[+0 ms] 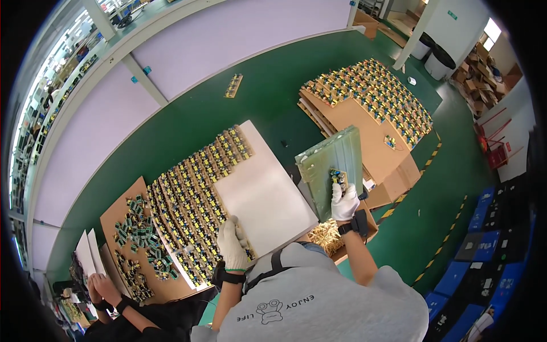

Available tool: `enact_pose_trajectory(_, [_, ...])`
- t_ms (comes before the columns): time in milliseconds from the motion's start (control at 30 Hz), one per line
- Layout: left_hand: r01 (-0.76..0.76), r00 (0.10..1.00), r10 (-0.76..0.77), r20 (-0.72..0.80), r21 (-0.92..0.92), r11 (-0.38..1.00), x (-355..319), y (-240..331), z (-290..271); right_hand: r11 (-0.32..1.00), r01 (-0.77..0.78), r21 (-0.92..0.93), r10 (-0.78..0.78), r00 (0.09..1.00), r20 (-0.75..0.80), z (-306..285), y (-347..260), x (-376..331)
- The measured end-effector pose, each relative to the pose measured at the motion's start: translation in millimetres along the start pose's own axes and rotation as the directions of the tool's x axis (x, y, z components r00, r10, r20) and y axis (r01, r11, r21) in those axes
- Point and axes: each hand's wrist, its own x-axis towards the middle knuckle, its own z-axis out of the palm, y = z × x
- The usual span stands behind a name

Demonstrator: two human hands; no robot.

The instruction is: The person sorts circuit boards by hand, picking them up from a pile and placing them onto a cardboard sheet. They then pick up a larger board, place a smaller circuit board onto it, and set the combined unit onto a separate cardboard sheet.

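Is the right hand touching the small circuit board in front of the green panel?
Touching: the head view shows the right hand gripping the circuit board by its lower end.

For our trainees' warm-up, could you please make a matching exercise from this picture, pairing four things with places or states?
1. right hand
2. left hand
3. white panel
4. green slab

A. seen behind the gripped circuit board
B. lying flat beside the board rows
C. gripping a circuit board
D. at the board rows' edge

Pairs: 1-C, 2-D, 3-B, 4-A
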Motion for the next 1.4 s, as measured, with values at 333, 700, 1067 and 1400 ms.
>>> enact_pose_trajectory(333, [-0.023, 0.989, 0.001, 0.15, 0.148, 0.989, 10.5, 16.2, 38.4, 0.998, -0.058, -0.032, 0.06, 0.996, 0.072, -8.1, -5.4, 10.1])
enact_pose_trajectory(700, [-0.53, 0.552, -0.215, 0.806, 0.538, 0.655, -20.0, 30.6, 93.5, 0.848, 0.511, 0.138, -0.521, 0.759, 0.39, -60.0, -70.9, 4.2])
enact_pose_trajectory(1067, [-0.617, 0.448, -0.086, 0.89, 0.377, 0.691, -34.9, -13.7, 89.0, 0.51, -0.529, 0.679, 0.443, 0.837, 0.32, -30.3, -57.9, -15.7])
enact_pose_trajectory(1400, [-0.46, 0.693, -0.071, 0.717, 0.517, 0.722, 2.4, -8.3, 67.2, 0.982, 0.184, 0.032, -0.181, 0.98, -0.081, -5.0, -18.6, 9.7])
